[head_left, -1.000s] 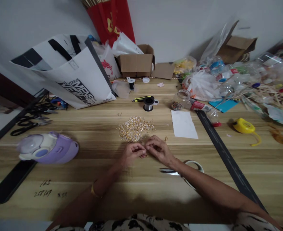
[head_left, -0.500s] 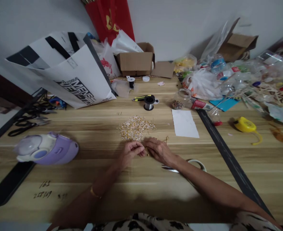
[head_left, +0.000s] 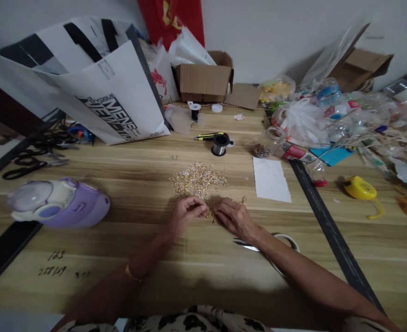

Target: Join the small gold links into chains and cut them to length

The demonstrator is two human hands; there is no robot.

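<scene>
A pile of gold and clear beads lies on the wooden table just beyond my hands. My left hand is pinched at the near edge of the pile, with thin pale strands hanging below it. Small gold beads sit between the two hands. To their right, my right hand rests low on the table with its fingers bent together; whatever is under the fingertips is too small to make out. A short gold piece lies just beyond its knuckles.
Scissors and a tape roll lie by my right forearm. Beyond the beads are a wire spool, a yellow cutter, white paper and a bead jar. A purple bottle lies left.
The view has shifted slightly. My hands are a little farther apart, and the small gold beads between them show more clearly. My left hand remains pinched.
</scene>
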